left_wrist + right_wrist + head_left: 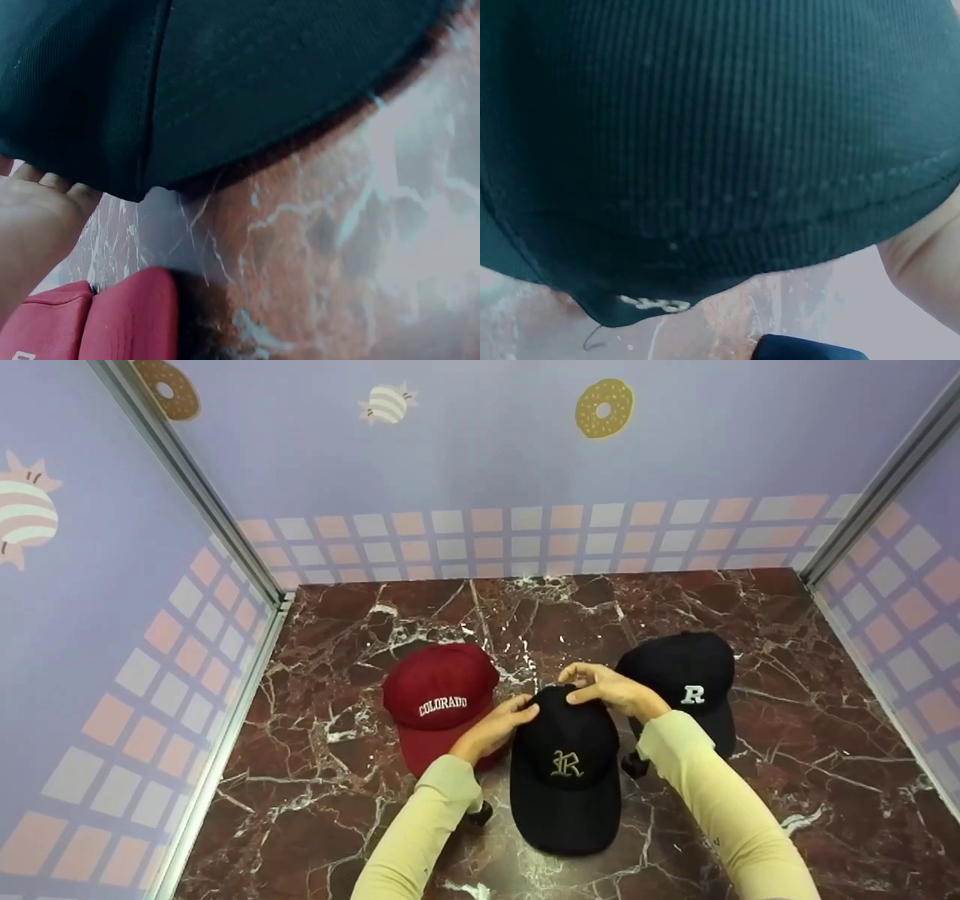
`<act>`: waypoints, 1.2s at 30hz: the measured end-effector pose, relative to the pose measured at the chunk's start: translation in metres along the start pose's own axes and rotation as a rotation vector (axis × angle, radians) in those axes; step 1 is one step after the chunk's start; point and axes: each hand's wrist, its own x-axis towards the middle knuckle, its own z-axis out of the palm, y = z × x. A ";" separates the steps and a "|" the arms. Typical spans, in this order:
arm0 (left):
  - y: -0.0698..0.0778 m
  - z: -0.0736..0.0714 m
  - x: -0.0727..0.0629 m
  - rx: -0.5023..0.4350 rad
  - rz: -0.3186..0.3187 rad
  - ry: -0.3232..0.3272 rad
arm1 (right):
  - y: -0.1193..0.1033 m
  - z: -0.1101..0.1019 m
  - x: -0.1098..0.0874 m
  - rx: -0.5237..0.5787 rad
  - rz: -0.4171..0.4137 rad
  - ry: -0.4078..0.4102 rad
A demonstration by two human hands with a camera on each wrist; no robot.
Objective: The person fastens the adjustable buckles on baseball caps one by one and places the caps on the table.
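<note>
Both hands hold a black baseball cap [566,750] with a gold letter on its front, its brim toward me. My left hand [495,727] grips the crown's left side, thumb on the outside; in the left wrist view its fingers [56,182] go behind the cap's lower edge. At the back right of the crown, my right hand [611,690] pinches the cap between thumb and fingers. In the right wrist view the ribbed crown [742,135] fills most of the picture and hides the right fingertips. Part of a hand shows at its right edge.
A red cap [442,682] lettered COLORADO lies close on the left, partly behind the left forearm. Another black cap [679,667] with a white R lies on the right, overlapped by the right hand. Patterned walls [487,450] enclose the brown marbled surface [315,787].
</note>
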 end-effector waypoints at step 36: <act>-0.005 -0.024 -0.001 -0.059 -0.123 0.062 | 0.034 -0.036 -0.035 -0.009 0.061 0.093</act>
